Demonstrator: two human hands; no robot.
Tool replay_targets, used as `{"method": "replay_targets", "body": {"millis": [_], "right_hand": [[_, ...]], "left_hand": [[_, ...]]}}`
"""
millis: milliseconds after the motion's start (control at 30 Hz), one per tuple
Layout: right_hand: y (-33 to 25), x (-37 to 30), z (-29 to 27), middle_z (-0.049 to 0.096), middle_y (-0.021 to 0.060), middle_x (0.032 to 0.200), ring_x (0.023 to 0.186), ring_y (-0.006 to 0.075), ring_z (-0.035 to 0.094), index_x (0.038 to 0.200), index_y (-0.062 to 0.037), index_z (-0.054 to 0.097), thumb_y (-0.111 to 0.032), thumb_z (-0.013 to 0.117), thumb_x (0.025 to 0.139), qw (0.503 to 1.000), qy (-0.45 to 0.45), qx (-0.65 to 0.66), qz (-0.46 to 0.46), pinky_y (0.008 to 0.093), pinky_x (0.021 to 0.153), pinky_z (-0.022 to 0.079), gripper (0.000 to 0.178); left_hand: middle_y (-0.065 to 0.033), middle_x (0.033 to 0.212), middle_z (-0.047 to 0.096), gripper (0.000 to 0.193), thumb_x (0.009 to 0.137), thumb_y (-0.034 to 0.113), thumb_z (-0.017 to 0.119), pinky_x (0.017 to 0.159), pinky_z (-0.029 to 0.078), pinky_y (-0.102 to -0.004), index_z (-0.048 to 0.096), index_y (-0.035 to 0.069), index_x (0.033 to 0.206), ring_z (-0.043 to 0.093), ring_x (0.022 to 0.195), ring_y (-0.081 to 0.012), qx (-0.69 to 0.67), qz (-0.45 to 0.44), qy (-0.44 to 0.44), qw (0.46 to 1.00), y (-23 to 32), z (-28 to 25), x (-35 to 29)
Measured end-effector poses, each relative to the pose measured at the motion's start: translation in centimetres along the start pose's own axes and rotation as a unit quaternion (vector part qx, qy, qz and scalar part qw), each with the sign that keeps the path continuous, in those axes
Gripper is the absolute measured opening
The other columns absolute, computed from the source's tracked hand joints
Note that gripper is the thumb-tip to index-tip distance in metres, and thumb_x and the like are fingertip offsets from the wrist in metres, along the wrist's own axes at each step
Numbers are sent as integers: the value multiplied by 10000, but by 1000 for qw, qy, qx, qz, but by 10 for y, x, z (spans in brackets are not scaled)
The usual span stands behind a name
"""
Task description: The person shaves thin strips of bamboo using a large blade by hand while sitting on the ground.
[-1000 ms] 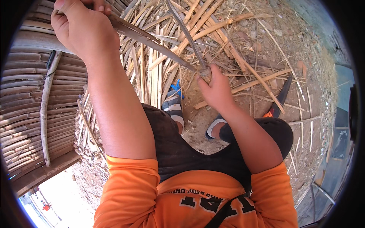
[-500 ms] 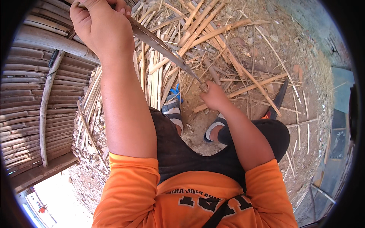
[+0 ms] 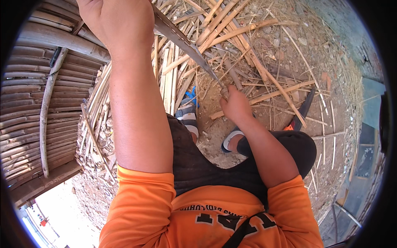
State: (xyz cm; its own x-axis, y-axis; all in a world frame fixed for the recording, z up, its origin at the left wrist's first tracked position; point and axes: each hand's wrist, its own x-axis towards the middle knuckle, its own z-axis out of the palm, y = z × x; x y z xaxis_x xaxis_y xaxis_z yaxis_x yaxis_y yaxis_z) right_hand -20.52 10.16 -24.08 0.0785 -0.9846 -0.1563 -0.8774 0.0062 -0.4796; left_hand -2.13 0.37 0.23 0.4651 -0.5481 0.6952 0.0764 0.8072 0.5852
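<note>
"Above the dirt floor, what's that long strip, dark and ragged-edged?"

"It slants down from beside the left wrist, tapering toward a rounded wooden handle clenched in the right hand."

"And the left hand?"

"Raised, back upward; its fingers are out of sight, so I can't tell its grip. Flat, straw-pale slats crisscross beyond; a ribbed bamboo wall bounds the left, and bare soil opens between the shoes."

Bamboo slats line the left, the floor is brown dirt, blue-grey panels edge the right, and light glares lower left.
</note>
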Motion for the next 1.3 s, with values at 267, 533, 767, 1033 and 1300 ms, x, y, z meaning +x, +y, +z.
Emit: {"method": "replay_targets", "body": {"millis": [267, 533, 767, 1033, 1300], "right_hand": [[-16, -7, -14, 659, 237, 782, 622, 399, 638, 1177, 25, 539, -193, 711, 884, 992, -9, 116, 47, 432, 592, 505, 404], [-43, -5, -43, 655, 281, 759, 765, 486, 664, 1138, 31, 498, -154, 646, 898, 985, 41, 163, -24, 546, 720, 527, 337], [10, 3, 21, 679, 313, 947, 938, 468, 673, 1136, 56, 495, -119, 652, 865, 993, -81, 28, 81, 528, 839, 529, 359], [18, 19, -1, 680, 268, 892, 830, 436, 682, 1150, 33, 515, -141, 663, 843, 880, -218, 366, 210, 489, 758, 535, 382], [-18, 7, -30, 660, 224, 756, 707, 426, 662, 1105, 45, 572, -165, 697, 820, 983, 13, 185, 17, 457, 691, 535, 375]], "left_hand": [[10, 747, 478, 272, 1087, 354, 472, 462, 359, -207, 506, 108, 975, 400, 524, -59, -16, -20, -18, 999, 3, 7, -3], [9, 751, 480, 271, 1089, 343, 470, 466, 357, -212, 508, 102, 972, 398, 522, -58, 22, 14, -23, 999, -3, 0, 0], [6, 748, 474, 280, 1092, 345, 458, 461, 352, -210, 508, 96, 975, 398, 520, -58, 26, -1, -5, 1000, 4, 3, -5], [5, 745, 472, 258, 1094, 338, 454, 459, 358, -212, 504, 106, 994, 403, 522, -60, -14, 3, -28, 1000, -1, 2, -7], [13, 732, 469, 260, 1091, 341, 463, 453, 351, -215, 510, 109, 983, 399, 518, -55, 7, 20, -5, 1000, -3, 0, -2]]}}
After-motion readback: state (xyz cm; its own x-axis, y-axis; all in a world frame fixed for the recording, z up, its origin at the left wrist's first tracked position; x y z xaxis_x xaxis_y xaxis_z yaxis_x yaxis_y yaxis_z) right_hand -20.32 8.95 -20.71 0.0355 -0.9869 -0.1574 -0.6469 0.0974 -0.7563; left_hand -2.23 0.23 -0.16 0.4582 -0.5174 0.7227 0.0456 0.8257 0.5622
